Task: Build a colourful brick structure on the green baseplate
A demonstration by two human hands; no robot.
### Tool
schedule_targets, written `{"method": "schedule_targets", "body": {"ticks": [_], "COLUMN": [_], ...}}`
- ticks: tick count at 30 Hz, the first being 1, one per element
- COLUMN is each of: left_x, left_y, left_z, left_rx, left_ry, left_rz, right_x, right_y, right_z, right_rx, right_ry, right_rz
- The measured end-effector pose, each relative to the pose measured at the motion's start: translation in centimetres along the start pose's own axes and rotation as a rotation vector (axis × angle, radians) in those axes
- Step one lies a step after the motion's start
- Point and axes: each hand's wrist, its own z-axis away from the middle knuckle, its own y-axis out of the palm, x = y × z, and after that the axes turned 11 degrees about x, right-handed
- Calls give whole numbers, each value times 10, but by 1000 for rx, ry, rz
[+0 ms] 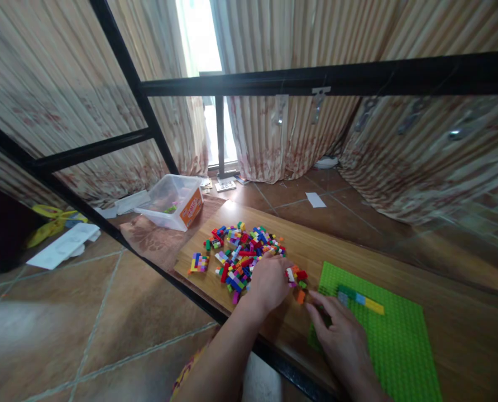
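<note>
My left hand (271,282) reaches into the right side of a pile of mixed toy building bricks (245,252). Its fingers point down and are mostly hidden, so I cannot see what they touch. My right hand (343,332) is over the left edge of a green baseplate (403,340). Its thumb and index fingertip come close together beside an orange brick (300,296); anything between them is too small to make out. On the baseplate stands a joined row of green, light blue and yellow bricks (362,300), with grey bricks (343,299) at its left end.
A small multicoloured brick assembly (199,263) lies left of the pile on the wooden board (303,231). Beyond it stands a clear plastic box (169,204) with an orange label. A black metal frame (249,85) crosses the view, before curtains (274,139) and a tiled floor (85,301).
</note>
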Motion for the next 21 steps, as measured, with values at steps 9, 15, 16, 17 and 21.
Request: {"method": "schedule_targets", "body": {"ticks": [9, 15, 16, 17, 21], "left_x": [3, 14, 20, 28, 68], "left_y": [4, -22, -33, -44, -80], "left_z": [-2, 10, 16, 24, 67], "left_rx": [-105, -436, -512, -562, -624], "left_ry": [27, -123, -179, -244, -588], "left_rz": [65, 203, 206, 192, 68], "right_x": [-7, -8, -8, -7, -4], "right_y": [1, 0, 0, 0, 1], "right_z": [0, -1, -1, -1, -2], "right_rx": [33, 18, 15, 13, 40], "right_ry": [8, 26, 31, 39, 70], "right_rz": [5, 4, 4, 3, -29]}}
